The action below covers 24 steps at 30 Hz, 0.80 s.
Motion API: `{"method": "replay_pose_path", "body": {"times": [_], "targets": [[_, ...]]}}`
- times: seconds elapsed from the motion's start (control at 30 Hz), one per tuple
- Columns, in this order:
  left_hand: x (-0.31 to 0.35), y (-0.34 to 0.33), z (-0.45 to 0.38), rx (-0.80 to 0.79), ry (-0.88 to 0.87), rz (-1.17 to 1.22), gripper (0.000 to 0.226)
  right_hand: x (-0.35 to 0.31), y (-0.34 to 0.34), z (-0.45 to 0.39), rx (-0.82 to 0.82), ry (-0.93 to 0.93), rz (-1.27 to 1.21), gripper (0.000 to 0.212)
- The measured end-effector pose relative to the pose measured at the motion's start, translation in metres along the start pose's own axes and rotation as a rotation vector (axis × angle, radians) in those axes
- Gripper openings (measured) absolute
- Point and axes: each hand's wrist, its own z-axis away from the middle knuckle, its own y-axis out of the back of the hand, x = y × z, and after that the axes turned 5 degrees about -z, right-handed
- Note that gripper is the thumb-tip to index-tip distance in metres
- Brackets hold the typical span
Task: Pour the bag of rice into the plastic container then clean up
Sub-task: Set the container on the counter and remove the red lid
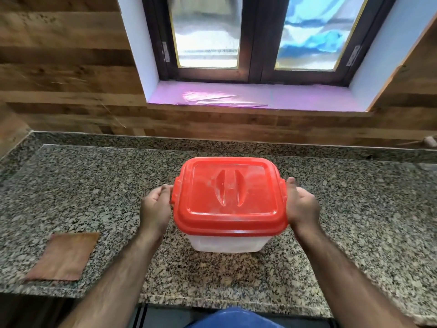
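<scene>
A clear plastic container (225,243) with a red lid (228,195) stands on the granite counter (354,221), at its middle. The lid is on and its two side clips face my hands. My left hand (155,209) grips the left side at the clip. My right hand (301,207) presses against the right side at the other clip. No bag of rice shows in this view. What is inside the container cannot be made out through the cloudy wall.
A flat brown square piece (62,256) lies on the counter at the front left. A wood-panelled wall rises behind the counter, with a window and a pink sill (255,97) above. A small pale object (429,141) sits at the far right edge.
</scene>
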Motion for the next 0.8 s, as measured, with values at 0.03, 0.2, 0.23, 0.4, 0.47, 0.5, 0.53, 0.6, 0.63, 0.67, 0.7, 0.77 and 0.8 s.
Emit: {"method": "replay_pose_path", "body": {"times": [0.03,0.2,0.23,0.4,0.47,0.5,0.53,0.6,0.63,0.67,0.7,0.77,0.8], "targets": [[0.006,-0.002,0.003,-0.032,-0.004,0.013,0.018,-0.007,-0.002,0.004,-0.036,0.034,0.035,0.062],[0.011,-0.014,0.006,-0.042,-0.01,0.024,0.03,-0.014,-0.009,0.01,-0.126,0.115,0.291,0.071],[0.011,-0.015,0.007,-0.034,-0.006,0.013,0.034,-0.012,-0.011,0.009,-0.107,0.134,0.351,0.074],[0.011,-0.013,0.008,-0.025,-0.018,0.029,0.038,-0.023,-0.008,0.013,-0.079,0.143,0.301,0.086],[0.015,-0.011,0.01,-0.023,-0.036,0.053,0.036,-0.031,-0.006,0.016,-0.07,0.159,0.185,0.098],[0.018,-0.011,0.01,-0.02,-0.043,0.064,0.034,-0.036,-0.006,0.018,-0.083,0.161,0.085,0.1],[0.022,-0.01,0.011,-0.014,-0.047,0.082,0.032,-0.041,-0.006,0.02,-0.111,0.139,-0.058,0.098],[0.032,-0.007,0.011,0.004,-0.059,0.13,0.036,-0.057,-0.006,0.024,-0.193,0.051,-0.393,0.084],[0.037,-0.005,0.012,0.018,-0.065,0.168,0.04,-0.066,-0.005,0.025,-0.233,0.004,-0.542,0.075],[0.043,-0.002,0.012,0.028,-0.068,0.217,0.043,-0.074,-0.003,0.024,-0.264,-0.033,-0.652,0.069],[0.049,0.0,0.015,0.036,-0.08,0.269,0.044,-0.083,0.0,0.022,-0.291,-0.056,-0.734,0.065],[0.056,0.0,0.02,0.055,-0.135,0.316,0.05,-0.096,0.008,0.012,-0.296,-0.068,-0.851,0.058],[0.056,-0.001,0.022,0.079,-0.182,0.291,0.056,-0.102,0.012,0.005,-0.259,-0.056,-0.898,0.052]]}}
